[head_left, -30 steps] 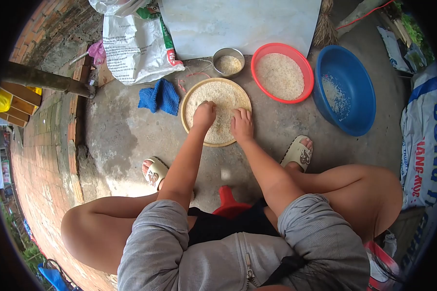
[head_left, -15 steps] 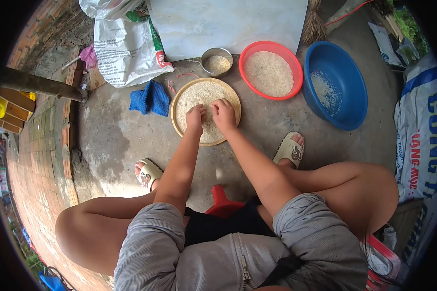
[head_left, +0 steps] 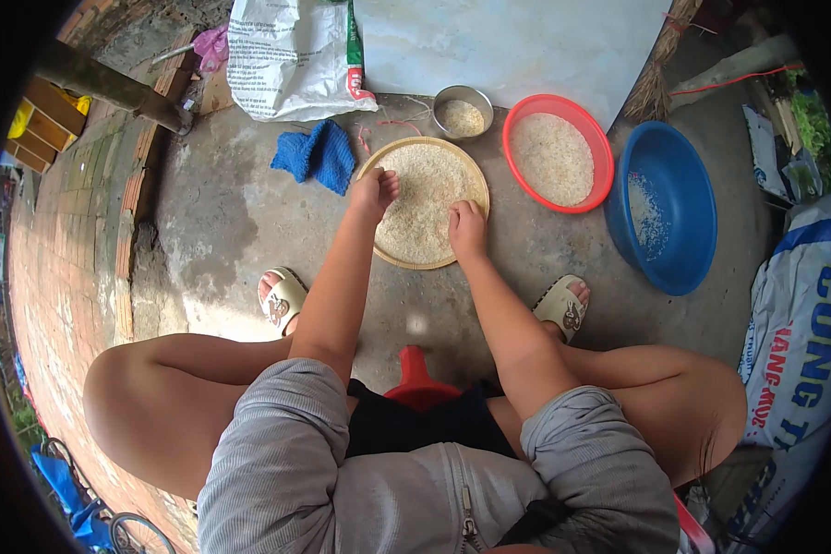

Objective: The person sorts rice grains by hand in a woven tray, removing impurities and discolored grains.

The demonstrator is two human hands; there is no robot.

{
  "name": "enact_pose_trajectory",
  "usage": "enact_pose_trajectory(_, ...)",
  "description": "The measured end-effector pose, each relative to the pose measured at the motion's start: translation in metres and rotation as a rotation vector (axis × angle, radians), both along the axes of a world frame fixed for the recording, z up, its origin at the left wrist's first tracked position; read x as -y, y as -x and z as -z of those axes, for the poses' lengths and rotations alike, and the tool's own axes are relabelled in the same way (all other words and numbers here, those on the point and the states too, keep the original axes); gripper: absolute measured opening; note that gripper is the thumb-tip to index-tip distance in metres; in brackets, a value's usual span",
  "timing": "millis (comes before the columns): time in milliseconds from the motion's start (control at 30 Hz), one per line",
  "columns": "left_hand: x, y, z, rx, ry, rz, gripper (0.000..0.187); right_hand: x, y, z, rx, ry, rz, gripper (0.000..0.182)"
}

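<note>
A round woven tray (head_left: pixel 482 182) lies on the concrete floor, spread with pale rice grains (head_left: pixel 425 205). Over the tray's left side is my left hand (head_left: pixel 376 191), its fingers curled together. My right hand (head_left: pixel 467 227) is closed too, over the rice near the lower right rim. Whatever either hand pinches is too small or hidden to make out. Just beyond the tray stands a metal bowl (head_left: pixel 486 103) with some yellowish grain in it. To the right, a red basin (head_left: pixel 604 152) holds a lot of rice.
A blue basin (head_left: pixel 688 212) with scattered rice stands farthest right. A blue knitted cloth (head_left: pixel 316 157) lies left of the tray. Behind are a white printed sack (head_left: pixel 291 65) and a pale board (head_left: pixel 508 46). Another large sack (head_left: pixel 799 323) stands at the right edge.
My hands have moved apart, from the tray's middle to its left side and lower right rim. The camera view has shifted and turned slightly.
</note>
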State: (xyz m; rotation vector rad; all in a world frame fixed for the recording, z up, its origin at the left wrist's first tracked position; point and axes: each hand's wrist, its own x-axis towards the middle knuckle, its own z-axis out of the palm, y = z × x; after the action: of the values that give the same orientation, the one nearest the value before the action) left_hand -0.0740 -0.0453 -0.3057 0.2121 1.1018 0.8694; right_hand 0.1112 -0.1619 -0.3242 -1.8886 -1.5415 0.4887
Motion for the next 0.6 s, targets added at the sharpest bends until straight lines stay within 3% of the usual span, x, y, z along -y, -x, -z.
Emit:
enact_pose_trajectory(67,0.011,-0.011,0.003,-0.152,0.048,0.082,0.029,-0.017,0.012,-0.010,-0.150,-0.004,0.011,0.010)
enact_pose_trajectory(133,0.016,-0.027,0.004,-0.036,0.033,0.152,0.029,-0.035,0.028,-0.041,-0.396,0.009,-0.062,0.009)
enact_pose_trajectory(167,0.015,-0.033,0.011,0.056,0.033,0.166,0.029,-0.043,0.034,-0.050,-0.397,0.016,-0.079,0.009)
enact_pose_trajectory(233,0.010,-0.041,-0.002,0.121,0.005,0.074,0.028,-0.055,0.044,-0.063,-0.230,-0.274,-0.212,0.010)
enact_pose_trajectory(267,0.008,-0.039,-0.009,0.182,-0.024,0.002,0.027,-0.055,0.041,-0.072,-0.061,-0.388,-0.161,0.013)
enact_pose_trajectory(367,-0.008,-0.019,-0.008,0.063,0.004,-0.045,0.027,-0.048,0.038,-0.062,0.037,-0.362,-0.147,0.015)
enact_pose_trajectory(400,-0.011,-0.012,-0.007,0.063,-0.011,-0.058,0.026,-0.044,0.043,-0.061,0.019,-0.318,-0.302,0.016)
enact_pose_trajectory(433,-0.012,-0.005,-0.007,0.064,-0.012,-0.068,0.026,-0.040,0.046,-0.053,0.019,-0.320,-0.312,0.016)
enact_pose_trajectory(500,-0.014,0.008,-0.004,0.036,-0.004,-0.065,0.026,-0.028,0.054,-0.034,0.080,-0.064,-0.602,0.015)
enact_pose_trajectory(567,-0.011,0.016,0.001,0.013,0.007,-0.097,0.026,-0.021,0.056,-0.020,0.083,-0.019,-0.619,0.012)
enact_pose_trajectory(600,-0.007,0.017,-0.001,-0.088,-0.001,-0.090,0.026,-0.022,0.056,-0.017,0.033,-0.001,-0.508,0.012)
